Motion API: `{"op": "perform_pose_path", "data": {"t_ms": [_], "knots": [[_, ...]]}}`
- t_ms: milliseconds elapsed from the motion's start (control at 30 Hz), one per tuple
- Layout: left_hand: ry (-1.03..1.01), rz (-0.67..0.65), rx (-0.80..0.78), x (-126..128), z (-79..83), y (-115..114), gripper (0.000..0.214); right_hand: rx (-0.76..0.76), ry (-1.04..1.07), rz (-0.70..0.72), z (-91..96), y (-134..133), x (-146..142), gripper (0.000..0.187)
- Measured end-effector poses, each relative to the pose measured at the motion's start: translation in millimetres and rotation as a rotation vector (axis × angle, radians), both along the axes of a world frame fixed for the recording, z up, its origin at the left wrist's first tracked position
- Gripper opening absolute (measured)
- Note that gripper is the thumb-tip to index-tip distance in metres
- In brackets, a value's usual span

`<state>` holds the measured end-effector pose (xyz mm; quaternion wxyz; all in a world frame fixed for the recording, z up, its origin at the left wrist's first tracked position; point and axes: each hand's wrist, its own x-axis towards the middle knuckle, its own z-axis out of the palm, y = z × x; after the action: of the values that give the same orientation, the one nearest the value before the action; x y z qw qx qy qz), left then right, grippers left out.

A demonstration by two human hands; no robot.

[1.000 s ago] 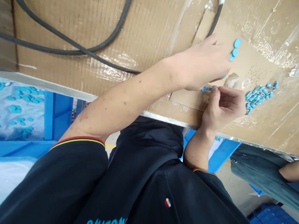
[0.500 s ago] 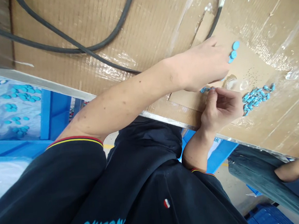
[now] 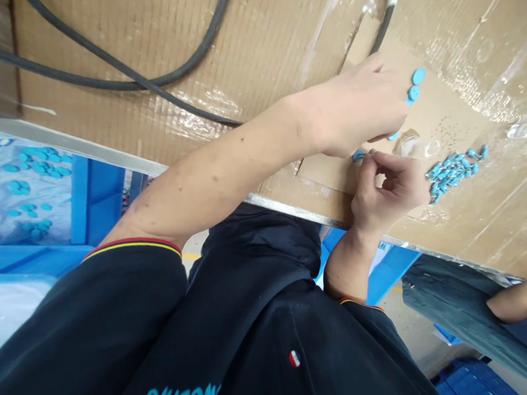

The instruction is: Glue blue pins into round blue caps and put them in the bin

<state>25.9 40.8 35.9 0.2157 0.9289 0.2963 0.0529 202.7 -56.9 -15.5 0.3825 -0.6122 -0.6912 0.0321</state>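
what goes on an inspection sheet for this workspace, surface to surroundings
Surface: cardboard-covered table, glossy in patches, smaller cardboard sheet on top
Job's things: pile of blue parts beside the right hand; blue discs by the left hand
Clutter: clear round piece, brown specks
Hands: right pinches a small blue piece; left's fingertips hidden
Cables: black cable crossing itself; dark length passing behind the left hand, any join hidden
Surroundings: blue bin below the table; another person's arm

Workshop: cardboard-covered bench (image 3: 273,38), blue crates (image 3: 84,202)
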Motion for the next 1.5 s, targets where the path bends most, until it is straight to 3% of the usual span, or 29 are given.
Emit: {"op": "perform_pose_path", "data": {"t_ms": [267,333,567,700,800,1000,1333,1500], "knots": [[-0.006,0.000,-0.031,-4.5,5.3,1.1,0.037,-0.136,0.001,-0.012,-4.4,-1.4,7.6,0.026],[-0.016,-0.003,-0.018,-5.9,5.0,1.3,0.034,-0.102,0.048,0.020,-8.8,-2.8,8.9,0.029],[-0.207,0.085,-0.095,-7.1,4.9,3.3,0.035,0.527,0.140,-0.094,-14.7,-3.9,1.6,0.022],[-0.538,-0.013,-0.270,-2.7,5.0,-4.2,0.024,0.685,0.096,-0.168,0.1,-4.4,-4.6,0.017],[-0.655,-0.055,-0.382,1.5,8.3,-13.6,0.018,0.752,0.038,-0.166,12.3,-6.1,-5.3,0.012],[-0.811,0.005,-0.379,9.1,5.9,-23.9,0.014,0.714,0.003,-0.025,22.9,-14.4,-1.0,0.019],[-1.022,-0.030,-0.128,11.0,-3.2,-24.6,0.014,0.607,-0.059,0.090,33.1,-25.9,-2.5,0.033],[-1.084,-0.026,-0.086,11.6,-2.8,-24.8,0.012,0.663,-0.015,0.140,33.5,-19.5,-4.2,0.038]]}}
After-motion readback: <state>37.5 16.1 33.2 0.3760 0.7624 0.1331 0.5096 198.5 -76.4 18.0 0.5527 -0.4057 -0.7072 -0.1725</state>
